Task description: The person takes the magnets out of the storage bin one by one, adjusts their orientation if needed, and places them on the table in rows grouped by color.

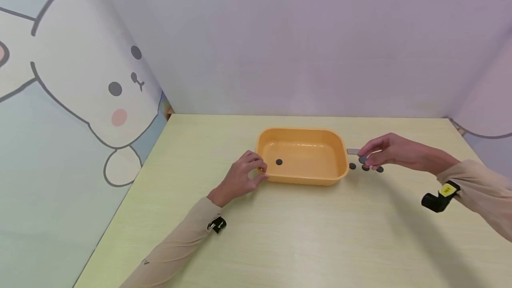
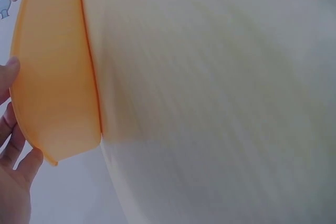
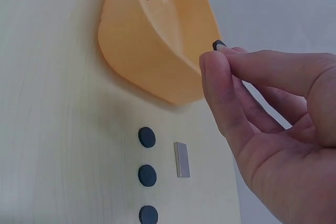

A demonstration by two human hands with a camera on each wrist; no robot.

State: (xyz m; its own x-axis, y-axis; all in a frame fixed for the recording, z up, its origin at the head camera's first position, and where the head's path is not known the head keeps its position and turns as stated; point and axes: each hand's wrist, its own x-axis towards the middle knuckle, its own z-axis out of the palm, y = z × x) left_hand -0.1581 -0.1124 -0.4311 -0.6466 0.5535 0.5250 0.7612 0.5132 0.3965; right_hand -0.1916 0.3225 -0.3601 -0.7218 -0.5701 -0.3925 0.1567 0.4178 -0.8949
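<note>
A yellow-orange plastic basin (image 1: 302, 179) stands on the table, with one black disc (image 1: 279, 162) lying inside near its left end. At the left front corner my left hand (image 1: 242, 174) holds the basin's rim between thumb and fingers. Between thumb and index finger my right hand (image 3: 273, 98) pinches another black disc (image 3: 218, 44), raised above the table to the right of the basin. Below that hand, three black discs (image 3: 147, 175) lie in a row on the table. Beside them is a small flat silver-grey rectangular block (image 3: 182, 159).
The pale wood-look table (image 1: 296, 230) meets a plain light wall (image 1: 296, 48) at its back edge. On the left is a wall panel with a cartoon animal (image 1: 92, 79). A black camera (image 1: 440, 197) is strapped on the right wrist.
</note>
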